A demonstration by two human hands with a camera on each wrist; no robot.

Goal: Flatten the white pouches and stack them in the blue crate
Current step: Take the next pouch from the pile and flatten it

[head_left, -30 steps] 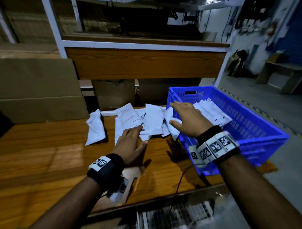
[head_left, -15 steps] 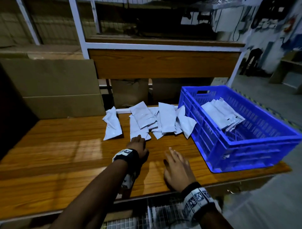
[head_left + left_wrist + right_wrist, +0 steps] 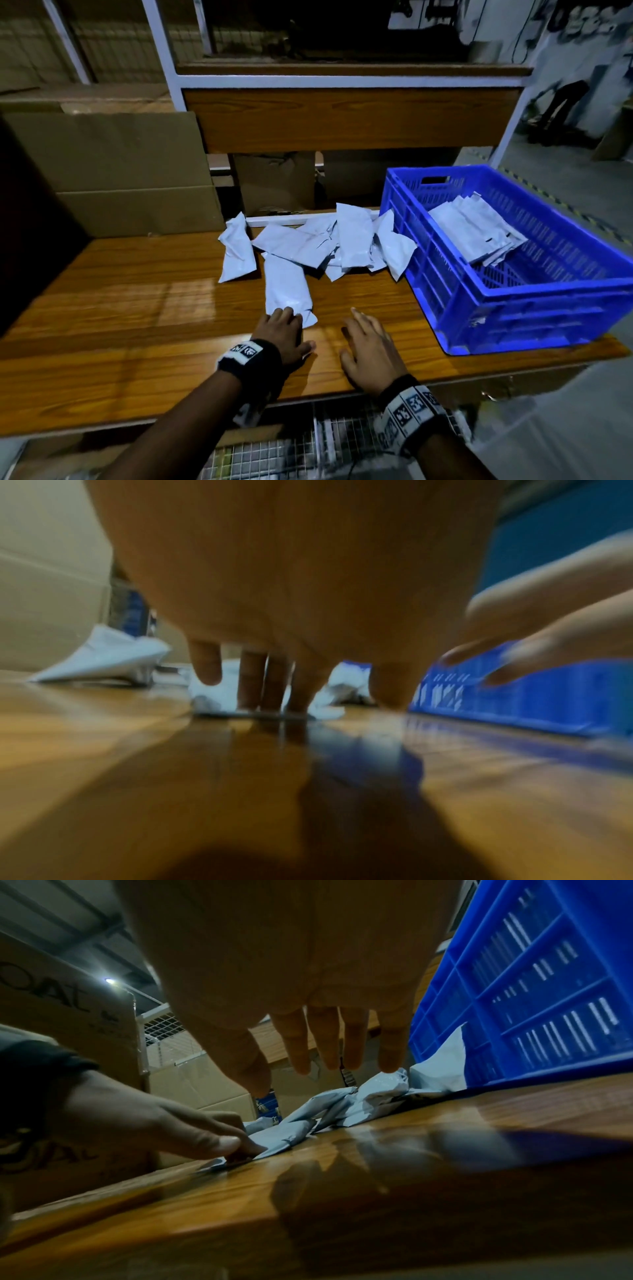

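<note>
One white pouch (image 3: 286, 291) lies lengthwise on the wooden table, apart from the loose pile of white pouches (image 3: 342, 240) behind it. My left hand (image 3: 282, 325) presses its straight fingertips (image 3: 263, 680) on the pouch's near end (image 3: 281, 1137); the thumb stays off to the side. My right hand (image 3: 368, 339) hovers flat over bare table just right of it, fingers (image 3: 325, 1047) extended and holding nothing. The blue crate (image 3: 513, 298) stands at the right with a stack of flattened pouches (image 3: 476, 233) inside. Another pouch (image 3: 236, 250) lies alone at the pile's left.
Cardboard boxes (image 3: 120, 171) stand behind the table's left part. A white-framed shelf with a wooden panel (image 3: 342, 116) rises over the back. The table's front edge (image 3: 308, 397) runs just under my wrists, with wire mesh (image 3: 274, 452) below it.
My left hand has drawn one pouch out of the pile toward the near edge. My right hand came back from beside the crate and now hovers low next to the left.
</note>
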